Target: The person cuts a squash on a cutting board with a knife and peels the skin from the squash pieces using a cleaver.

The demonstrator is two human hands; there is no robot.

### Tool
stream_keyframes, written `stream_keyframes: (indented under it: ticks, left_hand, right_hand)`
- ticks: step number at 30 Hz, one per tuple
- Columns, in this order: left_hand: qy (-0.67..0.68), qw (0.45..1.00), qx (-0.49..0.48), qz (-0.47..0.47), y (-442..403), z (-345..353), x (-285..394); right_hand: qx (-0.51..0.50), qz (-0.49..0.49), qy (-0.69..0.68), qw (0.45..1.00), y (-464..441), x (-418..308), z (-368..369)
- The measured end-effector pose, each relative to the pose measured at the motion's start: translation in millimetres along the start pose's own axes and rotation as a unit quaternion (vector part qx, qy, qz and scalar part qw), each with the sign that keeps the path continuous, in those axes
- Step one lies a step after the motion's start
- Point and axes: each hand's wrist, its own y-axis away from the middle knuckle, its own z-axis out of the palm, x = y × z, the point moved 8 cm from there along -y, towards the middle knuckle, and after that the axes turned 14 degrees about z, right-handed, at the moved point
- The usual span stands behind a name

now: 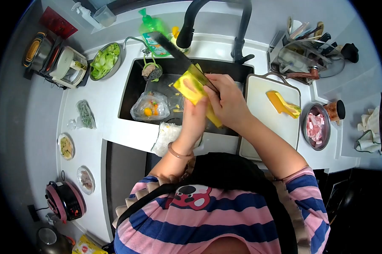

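Over the sink [127, 95], my left hand [194, 116] is closed round a piece of yellow pumpkin [187, 86], whose lower end shows beneath my hands. My right hand [230, 101] grips a knife [174, 51], its wide dark blade slanting up to the left and lying against the pumpkin's upper side. The knife's handle is hidden in my fingers. Inside the sink, a clear plastic bag [151, 106] holds orange and yellow scraps, and small yellow peelings lie on the bottom. Another pumpkin piece [283, 104] rests on the white cutting board [263, 114] to the right.
The black faucet [237, 42] arches above the sink, close to the blade. A bowl of cut meat [315, 127] stands right of the board, a bowl of lettuce [106, 61] at back left. A white cloth [165, 137] hangs on the sink's front edge. Green detergent bottle [153, 34] stands behind.
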Motion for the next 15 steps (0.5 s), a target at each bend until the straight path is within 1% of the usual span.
stream_keyframes:
  ticks: [1,4,5,7,8,9,10,11,12,13,14,15]
  left_hand:
    - [0.107,0.991,0.024,-0.073,3.9,2.8,-8.2]
    - [0.118,0.989,0.043,-0.076,8.3,1.7,-13.3]
    - [0.118,0.989,0.042,-0.077,8.0,3.5,-12.6]
    - [0.055,0.998,0.027,-0.011,3.2,5.2,0.2]
    - [0.055,0.998,0.028,-0.010,3.1,2.8,-1.9]
    - [0.103,0.992,0.023,-0.063,6.2,1.7,-13.4]
    - [0.150,0.982,0.019,-0.117,10.3,2.8,-21.7]
    - [0.150,0.982,0.019,-0.117,11.8,1.4,-19.7]
    - [0.179,0.971,0.015,-0.158,15.6,4.5,-19.4]
    - [0.210,0.958,0.011,-0.196,19.0,8.5,-21.3]
    - [0.212,0.958,0.011,-0.195,18.5,8.5,-23.5]
    - [0.186,0.966,0.007,-0.182,17.8,6.0,-26.3]
  right_hand:
    - [-0.015,-0.001,0.010,1.000,-0.9,1.2,1.7]
    - [-0.040,-0.001,0.021,0.999,-2.5,1.7,3.9]
    - [-0.050,0.000,0.025,0.998,-2.3,1.7,4.9]
    - [-0.042,0.005,0.024,0.999,-0.9,6.4,7.4]
    - [-0.034,0.007,0.022,0.999,-1.3,8.0,7.4]
    - [-0.035,0.006,0.023,0.999,-3.3,7.7,5.8]
    - [-0.072,0.040,0.039,0.996,-6.4,12.9,8.4]
    - [-0.107,0.075,0.054,0.990,-7.7,19.4,11.7]
    - [-0.105,0.076,0.054,0.990,-8.0,22.6,11.1]
    - [-0.110,0.056,0.058,0.991,-7.2,24.7,12.4]
    - [-0.117,0.035,0.064,0.990,-6.2,25.1,13.4]
    - [-0.118,0.035,0.066,0.990,-4.4,25.3,13.7]
